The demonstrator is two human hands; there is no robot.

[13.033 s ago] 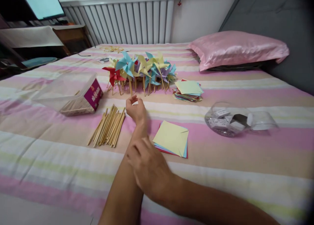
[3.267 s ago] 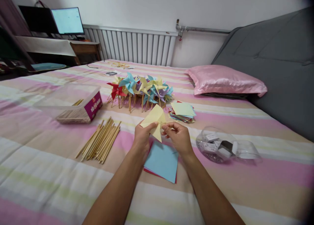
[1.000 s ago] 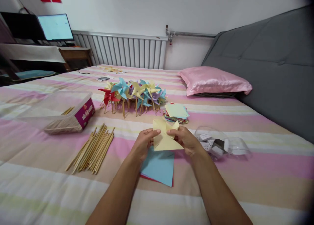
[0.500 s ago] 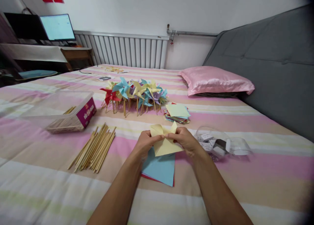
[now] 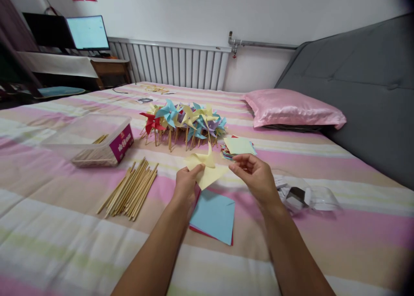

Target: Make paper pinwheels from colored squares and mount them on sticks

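Note:
My left hand (image 5: 186, 185) pinches a yellow paper square (image 5: 207, 169) with its corners folded in, held above the bed. My right hand (image 5: 257, 177) hovers just to the right of the paper with thumb and forefinger pinched together, apart from it; whether anything is between them I cannot make out. Below my hands lies a small stack of cut paper squares (image 5: 214, 215), blue on top, red beneath. A bundle of wooden sticks (image 5: 132, 192) lies left of my left hand.
Finished paper pinwheels (image 5: 184, 119) stand in a cluster at the bed's middle. Another paper stack (image 5: 238, 146) lies beside them. A clear jar (image 5: 302, 194) on its side holds small parts. A clear plastic box (image 5: 93, 138) with sticks is left. A pink pillow (image 5: 293, 108) lies at the back right.
My right hand has let go of the yellow paper and moved right. My left hand alone holds the paper now, and it sits a little higher.

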